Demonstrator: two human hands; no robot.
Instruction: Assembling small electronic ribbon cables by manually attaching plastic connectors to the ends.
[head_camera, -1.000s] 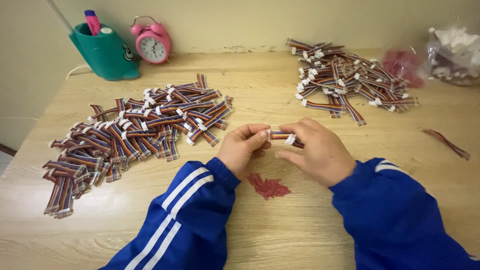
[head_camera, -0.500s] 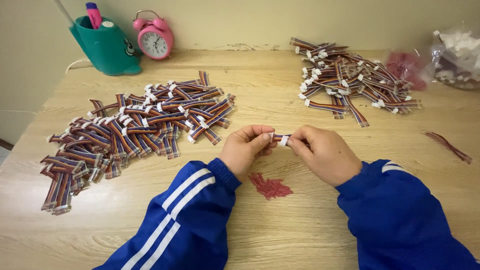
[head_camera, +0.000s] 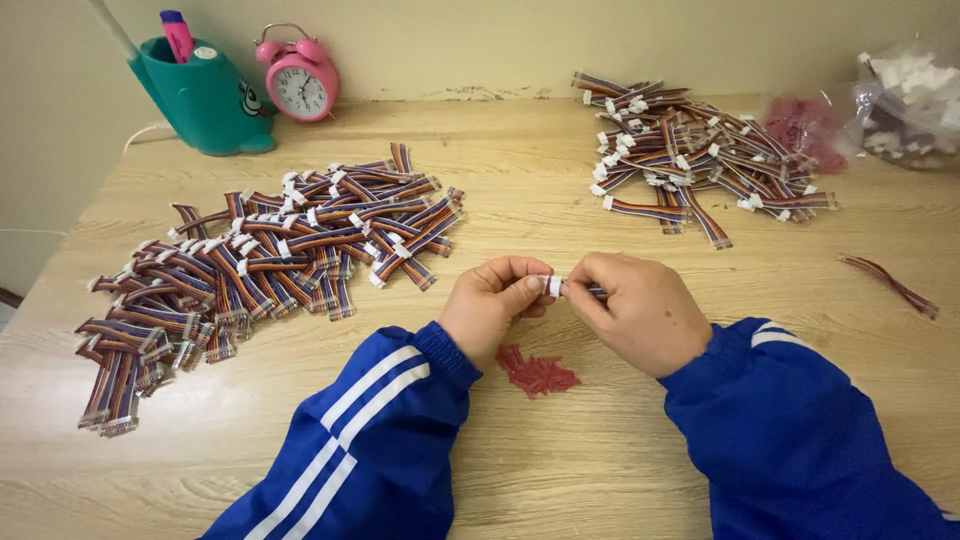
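Observation:
My left hand (head_camera: 497, 303) and my right hand (head_camera: 642, 311) meet above the wooden table (head_camera: 540, 180). Between their fingertips sits a small white connector (head_camera: 554, 286) on a short multicoloured ribbon cable, most of it hidden inside my right fist. Both hands pinch it. Just below the hands a little heap of red bits (head_camera: 537, 373) lies on the wood. A big pile of the same striped cables (head_camera: 270, 262) spreads to the left. A second, smaller pile (head_camera: 690, 150) lies at the far right.
A teal pen holder (head_camera: 205, 95) and a pink alarm clock (head_camera: 299, 80) stand at the back left. A clear bag of white parts (head_camera: 912, 100) and a reddish bag (head_camera: 800, 125) sit at the back right. One loose cable (head_camera: 890, 285) lies at the right.
My hands have drawn the cable in, so less of it shows beyond my right fingers. The view has shifted slightly; the piles have not moved.

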